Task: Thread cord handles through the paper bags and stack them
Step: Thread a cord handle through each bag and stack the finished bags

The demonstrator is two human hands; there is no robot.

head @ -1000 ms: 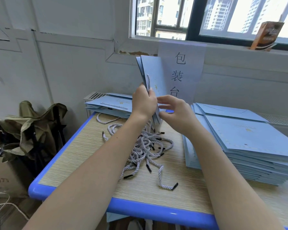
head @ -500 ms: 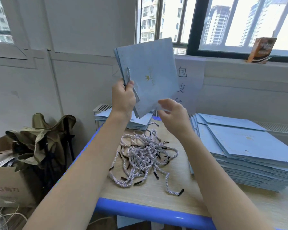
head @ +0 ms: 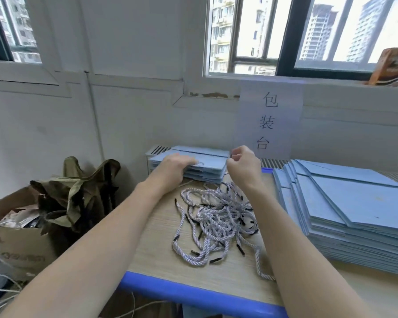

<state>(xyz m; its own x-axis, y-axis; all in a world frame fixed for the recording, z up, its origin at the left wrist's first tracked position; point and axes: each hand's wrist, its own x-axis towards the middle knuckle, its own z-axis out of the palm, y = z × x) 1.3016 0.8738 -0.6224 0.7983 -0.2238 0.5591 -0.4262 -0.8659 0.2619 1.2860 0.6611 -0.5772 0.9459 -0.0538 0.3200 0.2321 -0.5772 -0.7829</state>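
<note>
Nearest the viewer runs the blue edge of the surface (head: 193, 292), its top a pale wood grain. On it, between the two forearms, lies a tangled heap of cords (head: 216, 223), white and twisted with black tips, one loose strand trailing toward the near edge. To the right sits a tall stack of flat bags (head: 359, 216), light blue and fanned slightly at the corners. Off the left side, below the surface, stand a cardboard box (head: 19, 246) and a crumpled olive cloth (head: 78, 191). Farther back, at the far left corner, a smaller bag pile (head: 207, 164) rests against the wall, and a cord handle shows on its top bag. The left hand (head: 172, 168) lies on this pile, its grip spread with the fingers flat on the top bag. The right hand (head: 244, 164) is at the pile's right end, its grip curled closed; whether it pinches the bag's edge or holds nothing cannot be told. Behind it a paper sign (head: 269, 122) with three characters hangs on the wall. Above, on the window sill at the far right, leans an orange carton (head: 393, 65).
</note>
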